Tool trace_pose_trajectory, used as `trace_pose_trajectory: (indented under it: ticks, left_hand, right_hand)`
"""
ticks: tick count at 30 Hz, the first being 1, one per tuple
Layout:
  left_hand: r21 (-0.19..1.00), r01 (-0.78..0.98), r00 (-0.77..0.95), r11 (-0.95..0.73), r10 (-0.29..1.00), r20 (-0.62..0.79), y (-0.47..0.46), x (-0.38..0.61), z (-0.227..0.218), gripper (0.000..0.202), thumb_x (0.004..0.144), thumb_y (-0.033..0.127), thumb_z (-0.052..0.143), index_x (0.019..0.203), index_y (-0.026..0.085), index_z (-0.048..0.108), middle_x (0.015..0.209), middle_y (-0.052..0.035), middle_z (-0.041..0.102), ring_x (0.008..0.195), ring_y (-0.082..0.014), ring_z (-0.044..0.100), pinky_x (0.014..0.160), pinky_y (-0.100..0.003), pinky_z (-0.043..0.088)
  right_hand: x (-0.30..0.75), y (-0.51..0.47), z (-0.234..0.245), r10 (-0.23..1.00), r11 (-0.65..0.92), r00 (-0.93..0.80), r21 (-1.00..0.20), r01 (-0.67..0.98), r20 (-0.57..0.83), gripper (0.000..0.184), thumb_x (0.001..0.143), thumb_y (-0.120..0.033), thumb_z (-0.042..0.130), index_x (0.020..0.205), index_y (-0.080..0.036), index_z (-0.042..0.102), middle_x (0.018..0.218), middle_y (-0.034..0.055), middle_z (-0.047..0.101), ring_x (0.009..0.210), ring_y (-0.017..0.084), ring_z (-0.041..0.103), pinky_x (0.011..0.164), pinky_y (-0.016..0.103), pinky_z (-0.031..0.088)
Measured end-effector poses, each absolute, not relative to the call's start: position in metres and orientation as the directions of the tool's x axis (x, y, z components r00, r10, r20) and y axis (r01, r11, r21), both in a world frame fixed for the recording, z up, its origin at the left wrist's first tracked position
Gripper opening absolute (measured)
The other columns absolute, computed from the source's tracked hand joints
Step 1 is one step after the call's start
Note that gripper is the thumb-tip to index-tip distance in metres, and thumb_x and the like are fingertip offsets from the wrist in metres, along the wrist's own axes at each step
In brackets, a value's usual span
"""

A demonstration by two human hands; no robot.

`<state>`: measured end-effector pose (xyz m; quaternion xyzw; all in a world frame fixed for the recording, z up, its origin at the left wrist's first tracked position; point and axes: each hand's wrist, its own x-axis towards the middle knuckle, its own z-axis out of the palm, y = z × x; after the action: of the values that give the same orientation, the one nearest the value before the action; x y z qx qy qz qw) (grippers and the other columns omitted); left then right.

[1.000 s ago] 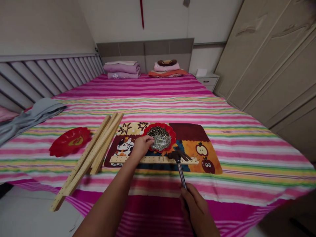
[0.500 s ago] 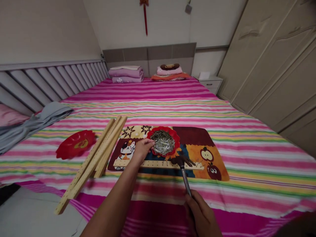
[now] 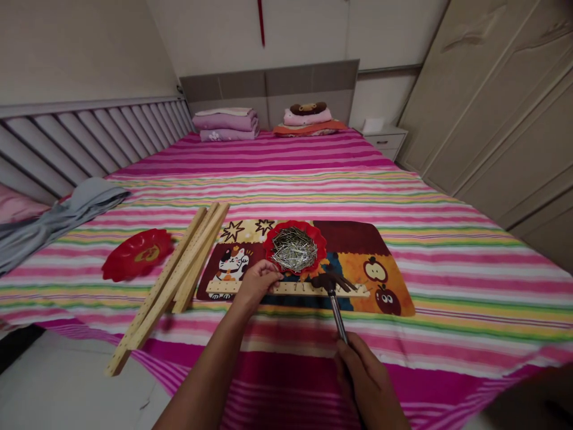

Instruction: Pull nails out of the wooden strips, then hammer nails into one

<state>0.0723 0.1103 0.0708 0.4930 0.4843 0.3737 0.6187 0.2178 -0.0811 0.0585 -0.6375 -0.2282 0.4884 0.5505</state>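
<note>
My right hand (image 3: 369,379) is wrapped round the grip of a claw hammer (image 3: 336,313). The hammer's dark head lies over the right part of a pale wooden strip (image 3: 290,288) with a row of holes. Several nails stand or lean in the strip near the head. Thumb and fingers of my left hand (image 3: 259,283) are pinched together over the strip, just below a red scalloped bowl (image 3: 267,248) full of loose nails (image 3: 294,251). What they pinch looks like a small nail, barely visible. Beneath strip and bowl lies a patterned mat (image 3: 349,239).
Several drilled wooden strips (image 3: 179,275) lie stacked at the left, overhanging the bed's front edge. Beside them sits a red scalloped dish (image 3: 136,255). A striped sheet (image 3: 447,263) covers the bed. Grey clothing (image 3: 85,203) lies far left; folded bedding (image 3: 228,124) is at the headboard.
My left hand has drawn back from the bowl's nails toward the wooden strip, fingers pinched. My right hand keeps the hammer in about the same place. The view has tipped slightly downward.
</note>
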Motion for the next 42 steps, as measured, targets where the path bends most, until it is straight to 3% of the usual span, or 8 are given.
trace_pose_trajectory:
  ticks: [5,10,22,35,42]
  left_hand:
    - [0.988,0.121,0.239,0.098,0.963,-0.125,0.103,0.070,0.056,0.018,0.061,0.035,0.065,0.065,0.018,0.058,0.047,0.0079,0.049,0.043,-0.0062,0.041,0.042,-0.017,0.032]
    - [0.979,0.173,0.180,0.105,0.974,-0.136,0.103,0.077,0.049,0.020,0.058,0.035,0.064,0.071,0.020,0.059,0.051,0.0074,0.052,0.045,-0.0089,0.043,0.041,-0.019,0.031]
    - [0.891,0.448,0.192,-0.065,0.981,-0.025,0.101,0.078,0.049,0.008,0.067,0.026,0.058,0.066,0.020,0.064,0.054,0.0057,0.055,0.054,-0.0107,0.048,0.056,-0.021,0.036]
    - [0.837,0.512,0.234,-0.193,0.969,0.081,0.099,0.078,0.046,0.007,0.070,0.017,0.060,0.067,0.019,0.066,0.067,0.0022,0.064,0.063,-0.0115,0.056,0.062,-0.022,0.042]
    - [0.849,0.498,0.237,-0.178,0.969,0.065,0.104,0.068,0.046,0.014,0.071,0.015,0.061,0.081,0.019,0.069,0.069,0.0021,0.065,0.061,-0.0111,0.059,0.061,-0.021,0.048]
  right_hand:
    - [0.214,-0.080,0.061,0.832,-0.309,0.383,-0.908,-0.282,-0.402,0.034,0.076,-0.054,0.063,0.079,-0.021,0.058,0.056,-0.0060,0.040,0.053,0.012,0.036,0.049,0.024,0.031]
    - [0.214,-0.080,0.062,0.849,-0.305,0.375,-0.925,-0.226,-0.371,0.034,0.078,-0.055,0.060,0.078,-0.021,0.056,0.057,-0.0060,0.040,0.054,0.011,0.034,0.050,0.023,0.030]
    - [0.222,-0.081,0.040,0.883,-0.283,0.331,-0.940,-0.190,-0.333,0.037,0.080,-0.058,0.058,0.083,-0.021,0.058,0.058,-0.0055,0.041,0.054,0.011,0.037,0.047,0.022,0.032]
    - [0.213,-0.079,0.050,0.883,-0.299,0.325,-0.940,-0.164,-0.338,0.037,0.078,-0.058,0.059,0.073,-0.022,0.053,0.058,-0.0060,0.038,0.053,0.011,0.033,0.048,0.022,0.031]
    - [0.211,-0.082,0.057,0.858,-0.308,0.350,-0.922,-0.234,-0.376,0.038,0.077,-0.059,0.060,0.077,-0.021,0.055,0.059,-0.0059,0.037,0.053,0.010,0.032,0.046,0.021,0.027]
